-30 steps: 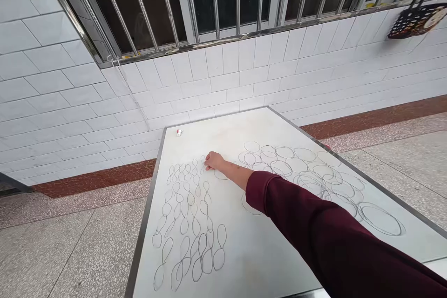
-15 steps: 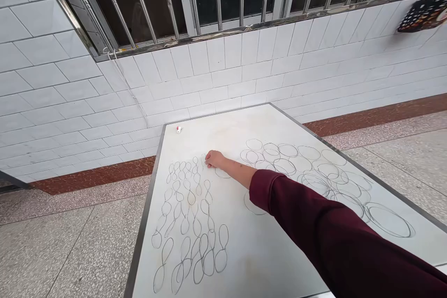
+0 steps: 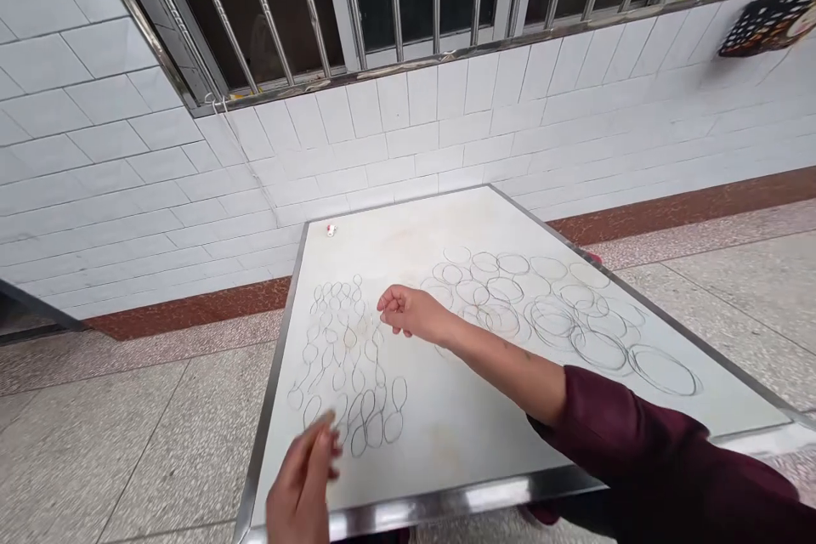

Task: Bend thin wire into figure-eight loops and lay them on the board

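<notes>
A white drawing board [image 3: 459, 425] with a steel frame lies tilted in front of me. Dark hand-drawn chains of loops [image 3: 344, 357] cover its left half, and overlapping ovals [image 3: 541, 306] cover its right. My right hand [image 3: 414, 313] hangs over the middle, between these drawings, with its fingers loosely curled. Whether it holds anything small is hidden. My left hand [image 3: 303, 476], blurred, rises at the board's near edge with its fingers apart and holding nothing. A tiny red-and-white object [image 3: 331, 229] lies near the far edge.
Behind the board stands a white tiled wall [image 3: 395, 136] under a barred window [image 3: 408, 0]. A dark dotted basket [image 3: 768, 21] hangs at upper right. Speckled stone flooring [image 3: 127, 433] surrounds the board, with a reddish skirting band [image 3: 191, 306] along the wall.
My right hand has drawn back from the loops towards me, and my sleeve has slid back along the forearm. My left hand has come into view, and the board's near edge now shows.
</notes>
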Motion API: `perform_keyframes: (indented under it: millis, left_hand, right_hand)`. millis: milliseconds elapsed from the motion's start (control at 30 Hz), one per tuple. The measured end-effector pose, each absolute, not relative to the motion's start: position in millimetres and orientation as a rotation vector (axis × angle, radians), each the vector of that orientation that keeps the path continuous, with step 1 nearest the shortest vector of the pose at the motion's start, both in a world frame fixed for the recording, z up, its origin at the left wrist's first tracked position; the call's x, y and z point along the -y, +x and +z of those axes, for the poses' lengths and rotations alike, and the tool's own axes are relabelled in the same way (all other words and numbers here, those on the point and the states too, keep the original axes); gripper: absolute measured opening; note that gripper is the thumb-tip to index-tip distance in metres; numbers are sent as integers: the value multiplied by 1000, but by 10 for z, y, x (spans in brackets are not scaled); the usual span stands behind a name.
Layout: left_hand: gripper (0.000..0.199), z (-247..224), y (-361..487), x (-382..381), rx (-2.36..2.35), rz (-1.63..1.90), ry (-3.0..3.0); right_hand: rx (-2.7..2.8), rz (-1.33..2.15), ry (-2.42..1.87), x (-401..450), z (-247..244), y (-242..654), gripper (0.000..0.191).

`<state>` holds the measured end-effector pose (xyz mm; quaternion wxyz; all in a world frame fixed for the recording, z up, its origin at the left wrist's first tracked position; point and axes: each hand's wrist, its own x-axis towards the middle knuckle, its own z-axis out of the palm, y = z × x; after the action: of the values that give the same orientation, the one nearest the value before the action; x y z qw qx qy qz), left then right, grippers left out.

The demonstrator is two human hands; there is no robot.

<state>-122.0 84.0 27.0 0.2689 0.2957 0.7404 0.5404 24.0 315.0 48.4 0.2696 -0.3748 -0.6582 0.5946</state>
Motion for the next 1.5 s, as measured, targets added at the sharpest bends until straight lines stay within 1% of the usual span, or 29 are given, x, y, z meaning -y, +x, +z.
perform_keyframes:
  millis: [67,133,333,433,533,633,733,800,1033,1200,1400,1500]
  left_hand:
    - [59,318,-1115,-992,-1853,1462,759]
    - [63,306,-994,-1071,-1780,1505,757]
    - [52,159,-726,-810,-1651,1483,704]
    - [48,141,-661,-643,-1557,1536,676]
    - [42,148,-591,-527,-1533,1508,721]
    - [37,172,-513,-439,-1614,1486,785]
    - [39,217,-447,-367,-1729,1463,845]
    - [40,249,-413,-329,-1771,1451,866]
    - [42,246,-334,-254,-1558,1451,762]
    - [41,227,-307,-206,-1575,1392,768]
    - [33,284,-283,-184,-1628,1363,982]
    - [33,323,-267,-177,-1644,1348,1032]
  right_hand:
    - [1814,1659,-951,-2761,470,322,15]
    - [1826,1694,-940,-2441,452,398,14]
    - [1788,1744,-917,-1915,418,611,15]
    - [1790,1723,-883,-1748,414,710,15]
    - [1794,1678,-874,-1589,410,796,16]
    - [1763,1739,-851,-1476,396,880,14]
    - [1712,1869,-808,-1421,375,961,12]
    - [1699,1884,-805,-1389,363,1002,13]
    - [1653,1814,-756,-1211,355,1055,10]
    - [1633,1850,-757,-1169,357,1102,18]
    - [1649,1882,-738,-1129,373,1131,25]
    - [1665,1887,-746,-1111,393,1141,27]
